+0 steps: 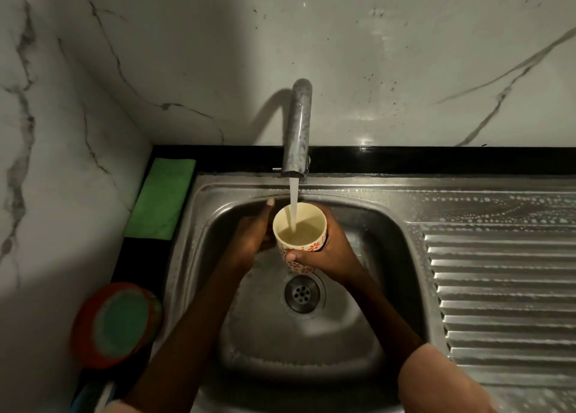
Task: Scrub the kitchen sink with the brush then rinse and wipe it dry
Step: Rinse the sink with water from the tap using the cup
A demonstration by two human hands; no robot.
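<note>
My right hand (324, 253) has its grip wrapped round a cream paper cup with red flower print (300, 235), thumb across the near side, fingers curled round the far side. Cup sits upright directly under the chrome tap spout (297, 132); the water stream (293, 206) runs into it, cup roughly half full. My left hand (252, 235) is just left of the cup, fingers straight and pointing up toward the spout, touching or nearly touching the cup wall; I can't tell which. Both hands hover above the stainless steel sink basin (311, 344), drain (301, 293) right below the cup. Ribbed steel drainboard (505, 288) right of the basin, beaded with droplets. Folded green cloth (162, 197) lies on the black worktop (436, 160) left of the basin; round orange-and-green scrubber (117, 323) nearer me on that side.
</note>
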